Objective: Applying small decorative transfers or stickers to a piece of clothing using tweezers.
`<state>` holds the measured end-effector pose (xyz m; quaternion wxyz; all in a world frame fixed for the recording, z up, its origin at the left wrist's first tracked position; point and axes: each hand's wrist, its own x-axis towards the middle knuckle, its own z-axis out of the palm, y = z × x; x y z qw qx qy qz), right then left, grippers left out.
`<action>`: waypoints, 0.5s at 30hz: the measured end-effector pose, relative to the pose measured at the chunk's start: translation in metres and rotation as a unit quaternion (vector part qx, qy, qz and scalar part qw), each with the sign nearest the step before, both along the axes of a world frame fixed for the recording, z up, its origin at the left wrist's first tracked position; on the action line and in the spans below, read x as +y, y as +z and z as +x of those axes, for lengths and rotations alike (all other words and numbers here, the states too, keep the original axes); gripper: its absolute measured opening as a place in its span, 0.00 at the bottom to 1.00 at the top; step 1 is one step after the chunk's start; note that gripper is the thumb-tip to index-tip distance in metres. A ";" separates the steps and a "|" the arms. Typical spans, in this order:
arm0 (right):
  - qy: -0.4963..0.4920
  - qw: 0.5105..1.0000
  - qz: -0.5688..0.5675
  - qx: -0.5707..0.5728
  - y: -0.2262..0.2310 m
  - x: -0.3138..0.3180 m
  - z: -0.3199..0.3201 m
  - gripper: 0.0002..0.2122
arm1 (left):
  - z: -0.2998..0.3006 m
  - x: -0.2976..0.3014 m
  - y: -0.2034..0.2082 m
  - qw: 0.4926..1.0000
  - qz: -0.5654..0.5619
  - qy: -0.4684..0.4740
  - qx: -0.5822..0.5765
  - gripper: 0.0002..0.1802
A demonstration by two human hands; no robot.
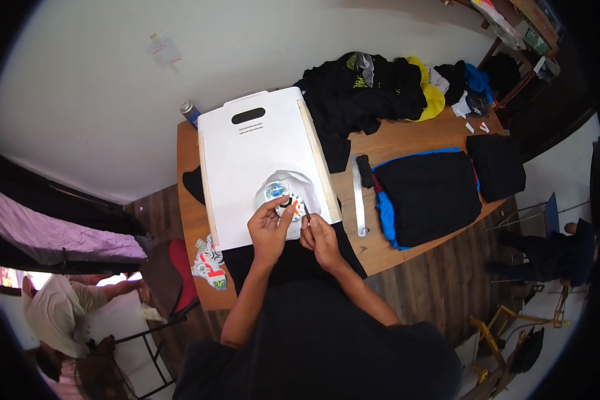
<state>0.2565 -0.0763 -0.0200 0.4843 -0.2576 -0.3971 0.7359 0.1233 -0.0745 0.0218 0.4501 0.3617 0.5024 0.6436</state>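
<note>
My left hand (269,230) pinches a small round white piece (299,212) with orange and black print, perhaps a sticker or transfer. Between the closed fingers of my right hand (322,244) is a thin dark tool (307,211), its tip close to that piece; its exact kind is too small to make out. Both hands are over the near part of a white board (247,167) with a black oval slot. Behind the round piece is a crumpled white sheet (303,179) and a round blue-green print (275,190). Black cloth (343,250) shows under the board's near edge.
Right of the board are a metal ruler (359,203) and folded black garments (430,197). Heaped clothes (360,93) lie behind. Printed cutouts (209,267) rest at the table's left edge, near a spray can (190,111). Other people are at far left and right.
</note>
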 end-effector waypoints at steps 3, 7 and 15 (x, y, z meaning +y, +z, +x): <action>-0.001 1.000 0.002 -0.002 0.001 0.000 0.000 0.17 | 0.000 0.000 0.000 1.000 -0.001 0.000 0.000 0.15; -0.002 1.000 0.005 -0.008 0.001 0.000 0.000 0.17 | 0.000 0.000 -0.002 1.000 0.007 -0.003 0.003 0.15; -0.005 1.000 -0.006 -0.004 0.002 -0.001 0.001 0.17 | 0.001 0.000 -0.003 1.000 0.013 0.005 -0.013 0.14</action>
